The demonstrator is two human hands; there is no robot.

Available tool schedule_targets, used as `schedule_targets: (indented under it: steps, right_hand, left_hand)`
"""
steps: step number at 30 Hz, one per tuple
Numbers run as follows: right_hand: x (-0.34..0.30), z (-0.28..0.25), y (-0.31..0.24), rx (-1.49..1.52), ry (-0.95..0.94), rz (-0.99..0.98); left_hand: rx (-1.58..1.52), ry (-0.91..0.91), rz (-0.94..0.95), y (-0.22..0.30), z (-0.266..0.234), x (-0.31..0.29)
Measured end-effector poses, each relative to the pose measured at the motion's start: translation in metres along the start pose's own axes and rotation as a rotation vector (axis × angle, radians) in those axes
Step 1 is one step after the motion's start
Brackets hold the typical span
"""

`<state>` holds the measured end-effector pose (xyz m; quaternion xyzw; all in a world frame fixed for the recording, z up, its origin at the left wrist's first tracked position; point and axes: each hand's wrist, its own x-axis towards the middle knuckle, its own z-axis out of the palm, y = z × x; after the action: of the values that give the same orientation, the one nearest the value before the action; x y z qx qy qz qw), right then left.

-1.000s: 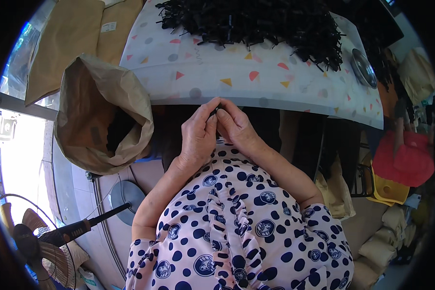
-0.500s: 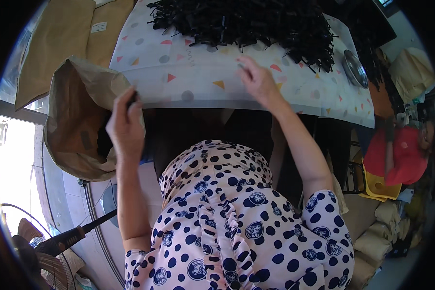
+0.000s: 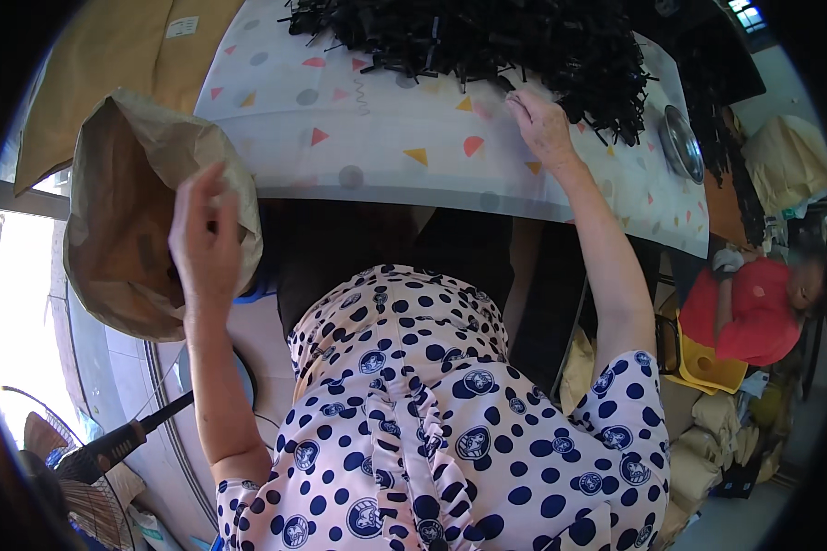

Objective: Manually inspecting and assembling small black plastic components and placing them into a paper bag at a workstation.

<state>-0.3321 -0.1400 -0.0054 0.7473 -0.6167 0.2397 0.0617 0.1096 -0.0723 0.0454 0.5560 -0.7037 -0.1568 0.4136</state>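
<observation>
A large heap of small black stick-like parts (image 3: 469, 37) lies at the far side of the table. My right hand (image 3: 544, 129) is at its near edge, thumb and fingers pinched together at the tip of a small black part (image 3: 504, 84). To the left, my left hand (image 3: 204, 248) is raised in front of the mouth of a brown paper sack (image 3: 92, 220). Motion smears its fingers; a dark spot shows between them, and I cannot tell whether it is a held part. The sack's bottom is partly hidden by that hand.
A white table cover (image 3: 276, 151) with coloured shapes ends just before my lap. A metal bowl (image 3: 682, 145) stands at the right edge. Folded brown paper (image 3: 110, 92) lies far left, a fan (image 3: 73, 477) lower left. A person in red (image 3: 749, 308) sits at right.
My right hand has moved right and up to the heap's edge, its fingers closing. My left hand has moved left across the sack's mouth; the black part seen in it before is no longer plain.
</observation>
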Motion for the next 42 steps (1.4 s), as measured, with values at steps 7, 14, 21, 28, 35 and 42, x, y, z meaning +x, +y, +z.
schedule_targets:
  steps: [7,14,21,28,35,42]
  right_hand:
    - [-0.051,-0.028,-0.124,0.916,-0.027,0.271]
    - [-0.086,-0.030,-0.172,1.389,-0.237,0.379]
    - [-0.081,-0.018,-0.181,1.417,-0.276,0.442]
    - [-0.088,-0.005,-0.178,1.338,-0.266,0.515]
    - [-0.101,-0.003,-0.187,1.175,-0.304,0.318]
    - [-0.102,-0.006,-0.191,1.052,-0.410,0.302]
  left_hand:
    - [-0.617,-0.443,-0.106,0.050,0.108,-0.017]
    - [-0.754,-0.589,-0.229,0.066,0.121,-0.025]
    - [-0.276,-0.516,0.022,0.068,0.114,-0.040]
    - [-0.472,-0.508,-0.064,0.060,0.117,-0.046]
    - [-0.675,-0.561,-0.291,0.065,0.108,-0.050]
    - [-0.561,-0.566,-0.226,0.055,0.111,-0.056]
